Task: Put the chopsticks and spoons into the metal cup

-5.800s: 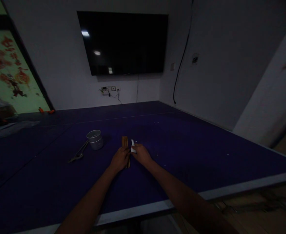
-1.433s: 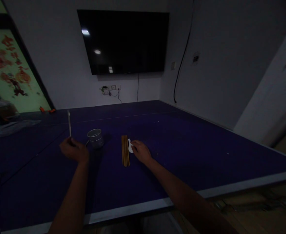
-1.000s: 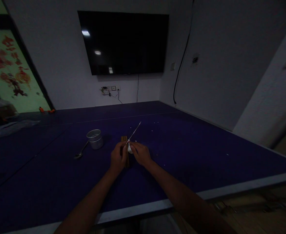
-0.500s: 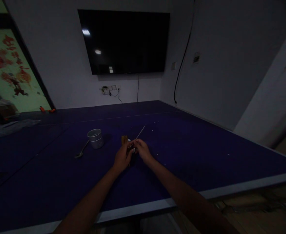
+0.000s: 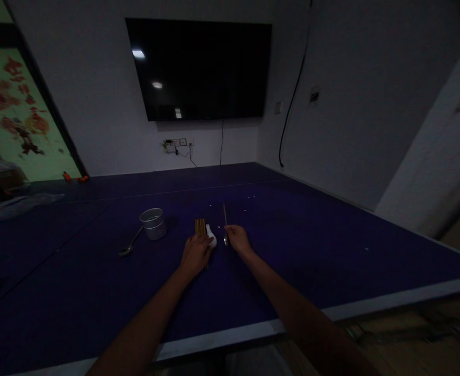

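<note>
My right hand (image 5: 238, 238) is closed on a metal spoon (image 5: 226, 216); its thin handle points away from me and its shiny bowl is near the fingers. My left hand (image 5: 197, 250) lies over a bundle of brown chopsticks (image 5: 199, 225), whose lower ends are mostly hidden under the palm. The fingertips of that hand press on a white soup spoon (image 5: 213, 241) lying beside the chopsticks. Between the two hands, a narrow gap parts the white spoon from the metal one.
Left of my hands stands a metal cup (image 5: 153, 225), with another metal spoon (image 5: 127, 250) leaning or lying against its side. Small white bits dot the purple tabletop (image 5: 312, 250). Clear plastic wrapping (image 5: 22, 203) lies at the far left. A television (image 5: 202, 68) hangs on the wall.
My hands have drawn apart. The right hand has shifted slightly right, and the metal spoon has swung from a slant to nearly straight away from me. More of the white spoon shows.
</note>
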`<state>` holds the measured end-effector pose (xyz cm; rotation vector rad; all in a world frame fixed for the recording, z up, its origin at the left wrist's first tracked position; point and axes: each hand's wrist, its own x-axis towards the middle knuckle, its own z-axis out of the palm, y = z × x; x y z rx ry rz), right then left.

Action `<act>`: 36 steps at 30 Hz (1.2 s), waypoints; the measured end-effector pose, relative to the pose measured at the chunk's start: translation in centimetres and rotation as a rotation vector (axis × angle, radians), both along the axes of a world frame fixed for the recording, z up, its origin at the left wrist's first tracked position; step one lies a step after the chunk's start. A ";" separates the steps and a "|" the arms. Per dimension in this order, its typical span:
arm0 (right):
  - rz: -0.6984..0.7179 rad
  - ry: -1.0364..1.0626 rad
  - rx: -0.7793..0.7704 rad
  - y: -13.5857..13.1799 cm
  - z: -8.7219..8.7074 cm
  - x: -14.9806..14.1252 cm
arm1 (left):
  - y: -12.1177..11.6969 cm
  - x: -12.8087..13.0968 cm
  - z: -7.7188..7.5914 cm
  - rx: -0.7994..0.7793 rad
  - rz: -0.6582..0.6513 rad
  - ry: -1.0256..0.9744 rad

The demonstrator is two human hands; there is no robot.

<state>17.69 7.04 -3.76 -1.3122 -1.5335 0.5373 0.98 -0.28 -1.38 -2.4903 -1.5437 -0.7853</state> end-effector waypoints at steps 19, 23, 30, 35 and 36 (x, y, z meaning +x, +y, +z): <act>0.094 -0.300 -0.049 -0.9 0.4 0.1 | 0.3 0.0 -0.1 -0.029 -0.082 0.037; 0.111 -0.366 -0.039 -1.2 0.8 -0.1 | 0.3 0.0 0.0 -0.017 -0.055 0.044; 0.141 -0.436 -0.001 -1.2 1.2 0.0 | 0.4 -0.1 -0.2 -0.017 -0.028 0.087; 0.247 -0.518 0.023 -1.6 1.5 0.7 | 0.1 0.0 0.0 -0.035 -0.004 0.108; 0.276 -0.537 0.027 -1.7 1.6 0.8 | 0.1 0.0 0.0 -0.040 -0.003 0.110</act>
